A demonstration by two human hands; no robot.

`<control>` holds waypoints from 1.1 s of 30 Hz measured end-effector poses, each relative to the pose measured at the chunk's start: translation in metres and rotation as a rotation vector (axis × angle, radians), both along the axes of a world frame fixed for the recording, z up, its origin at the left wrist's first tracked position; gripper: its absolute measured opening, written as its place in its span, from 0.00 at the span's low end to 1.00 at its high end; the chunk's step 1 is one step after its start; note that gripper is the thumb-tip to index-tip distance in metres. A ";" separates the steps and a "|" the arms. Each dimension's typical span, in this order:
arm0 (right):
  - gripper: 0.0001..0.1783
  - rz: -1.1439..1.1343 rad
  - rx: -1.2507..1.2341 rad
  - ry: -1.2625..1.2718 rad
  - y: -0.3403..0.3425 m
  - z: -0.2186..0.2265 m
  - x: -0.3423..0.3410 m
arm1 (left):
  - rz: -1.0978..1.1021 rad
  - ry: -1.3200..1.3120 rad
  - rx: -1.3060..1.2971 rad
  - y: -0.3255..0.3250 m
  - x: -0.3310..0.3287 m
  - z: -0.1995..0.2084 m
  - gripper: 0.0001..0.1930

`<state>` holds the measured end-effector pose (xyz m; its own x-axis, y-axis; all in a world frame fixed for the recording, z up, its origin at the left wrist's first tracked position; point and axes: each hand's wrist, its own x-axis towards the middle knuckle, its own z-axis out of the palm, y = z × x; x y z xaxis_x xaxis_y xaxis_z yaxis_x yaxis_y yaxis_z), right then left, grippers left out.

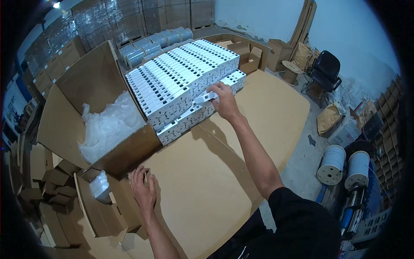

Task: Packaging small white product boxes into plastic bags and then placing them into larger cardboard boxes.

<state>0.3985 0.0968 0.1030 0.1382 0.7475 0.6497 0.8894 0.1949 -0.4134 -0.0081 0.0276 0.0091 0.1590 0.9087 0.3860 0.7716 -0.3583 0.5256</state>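
Observation:
My right hand (224,101) grips a small white box (205,98) between thumb and fingers, close to the front of a stack of like white boxes (172,75). The stack stands in neat rows, two layers showing at its near side, with dark marks on the ends. Resting on the brown tabletop (207,181), my left hand (143,187) has its fingers apart and holds nothing that I can see. It lies beside a small open carton (101,211) with a clear plastic bag (100,185) inside.
Left of the stack stands a large open carton (125,151) with crumpled clear plastic (110,125). Flattened cardboard (56,190) lies at far left. Behind are wrapped rolls (155,43) and another open carton (250,60). Right of the table are a black chair (326,69) and white spools (332,164).

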 end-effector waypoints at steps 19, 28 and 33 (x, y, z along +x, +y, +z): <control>0.23 0.440 -0.147 0.127 -0.060 -0.029 -0.210 | -0.114 -0.944 -0.523 -0.003 -0.012 0.031 0.16; 0.17 0.636 -0.217 0.651 -0.072 -0.057 -0.250 | 0.003 -1.095 -0.546 -0.008 -0.028 0.024 0.11; 0.21 0.655 -0.294 1.131 -0.057 -0.094 -0.244 | -0.001 -0.890 -0.301 -0.009 -0.016 0.025 0.17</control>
